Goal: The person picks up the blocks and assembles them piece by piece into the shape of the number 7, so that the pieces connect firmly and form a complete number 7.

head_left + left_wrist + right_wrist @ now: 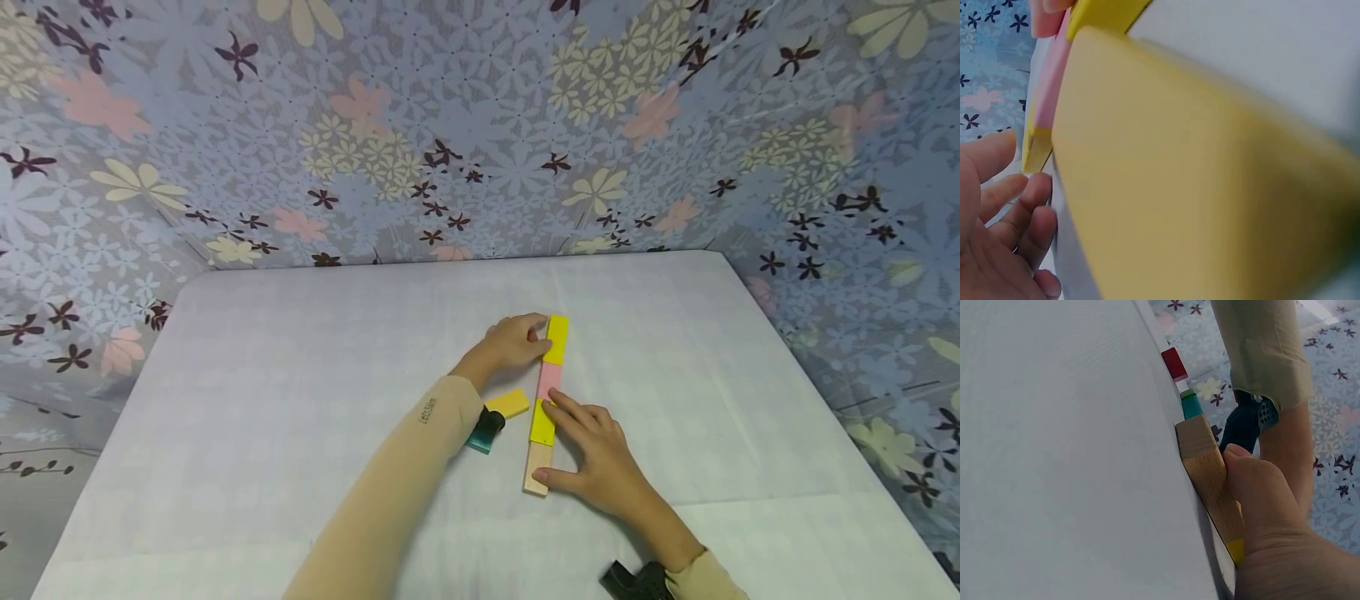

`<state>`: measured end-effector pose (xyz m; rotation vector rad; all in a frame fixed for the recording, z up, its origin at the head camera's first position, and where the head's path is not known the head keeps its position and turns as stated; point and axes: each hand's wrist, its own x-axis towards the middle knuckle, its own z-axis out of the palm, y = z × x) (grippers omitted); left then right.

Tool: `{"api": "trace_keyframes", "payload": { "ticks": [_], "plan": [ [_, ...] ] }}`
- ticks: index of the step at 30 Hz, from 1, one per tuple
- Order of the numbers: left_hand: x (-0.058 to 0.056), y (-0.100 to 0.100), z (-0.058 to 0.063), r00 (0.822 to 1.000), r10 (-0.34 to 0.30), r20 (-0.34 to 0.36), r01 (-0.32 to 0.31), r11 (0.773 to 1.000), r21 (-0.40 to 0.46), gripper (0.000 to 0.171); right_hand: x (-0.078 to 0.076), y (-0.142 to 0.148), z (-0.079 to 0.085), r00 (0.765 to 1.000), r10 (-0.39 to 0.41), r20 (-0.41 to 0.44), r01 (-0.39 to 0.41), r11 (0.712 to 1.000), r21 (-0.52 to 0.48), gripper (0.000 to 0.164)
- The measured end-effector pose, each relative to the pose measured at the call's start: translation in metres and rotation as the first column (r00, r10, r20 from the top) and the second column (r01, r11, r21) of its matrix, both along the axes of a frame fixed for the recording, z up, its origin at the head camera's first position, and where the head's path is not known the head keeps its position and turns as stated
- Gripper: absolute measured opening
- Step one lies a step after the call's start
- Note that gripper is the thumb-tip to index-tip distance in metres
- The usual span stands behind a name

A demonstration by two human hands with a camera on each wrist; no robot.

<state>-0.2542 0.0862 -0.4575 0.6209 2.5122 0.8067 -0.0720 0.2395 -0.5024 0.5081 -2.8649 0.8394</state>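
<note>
In the head view, flat blocks stand end to end in a row: a far yellow block, a pink block, a nearer yellow block and a plain wooden block. My left hand is at the far yellow block, thumb tip overlapping its left side. Spread, loosely bent fingers show near the row's end in the left wrist view. My right hand reaches along the row, thumb on the wooden block, fingertips at the pink and nearer yellow blocks.
A loose yellow block lies by my left wrist, large and blurred in the left wrist view. Near it is a teal block, partly hidden by the wrist camera. Behind it a dark red block shows. White cloth covers the table.
</note>
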Motion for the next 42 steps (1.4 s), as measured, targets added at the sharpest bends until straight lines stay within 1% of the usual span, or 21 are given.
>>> {"api": "trace_keyframes", "payload": {
  "ticks": [5,10,14,19,21,24,27,31,34,38,42],
  "plan": [
    [-0.001,-0.014,0.0,0.999,0.022,0.038,-0.023,0.999,0.046,0.045,-0.001,0.0,-0.001,1.0,0.006,0.01,-0.006,1.0,0.008,0.09],
    [-0.002,-0.028,0.003,0.999,-0.002,0.051,-0.002,0.997,0.073,0.043,-0.001,0.001,-0.001,1.0,0.003,0.019,-0.004,1.0,0.016,0.089],
    [-0.003,-0.039,0.004,0.998,-0.018,0.052,0.014,0.997,0.072,0.043,-0.001,0.001,0.002,0.999,0.0,0.035,0.0,1.0,0.018,0.09],
    [-0.001,-0.055,0.004,0.998,-0.011,0.056,0.006,0.997,0.08,0.041,-0.003,-0.001,0.006,0.999,-0.005,0.052,0.005,1.0,0.012,0.092],
    [0.0,-0.062,0.003,0.998,-0.011,0.067,0.004,0.995,0.097,0.04,-0.005,-0.001,0.007,0.998,-0.006,0.06,0.005,1.0,0.007,0.092],
    [0.001,-0.072,0.003,0.997,-0.009,0.08,-0.001,0.993,0.117,0.04,-0.01,0.001,0.008,0.998,-0.005,0.065,0.005,1.0,0.0,0.092],
    [0.004,-0.083,0.007,0.997,-0.011,0.078,0.001,0.991,0.132,0.04,-0.017,0.003,0.009,0.997,-0.009,0.072,0.01,1.0,-0.006,0.094],
    [0.005,-0.098,0.011,0.997,-0.011,0.079,-0.001,0.989,0.151,0.039,-0.03,0.005,0.009,0.994,-0.025,0.107,0.025,1.0,0.0,0.101],
    [0.008,-0.111,0.015,0.996,-0.015,0.085,0.0,0.985,0.173,0.039,-0.037,0.005,0.009,0.991,-0.017,0.132,0.018,1.0,-0.009,0.108],
    [0.014,-0.131,0.02,0.997,-0.007,0.077,-0.008,0.981,0.192,0.038,-0.042,0.005,0.01,0.991,0.015,0.134,-0.009,0.999,-0.043,0.116],
    [0.023,-0.153,0.024,0.998,0.002,0.055,-0.013,0.98,0.198,0.036,-0.045,0.004,0.01,0.992,0.022,0.126,-0.016,0.999,-0.043,0.118]
  ]
}}
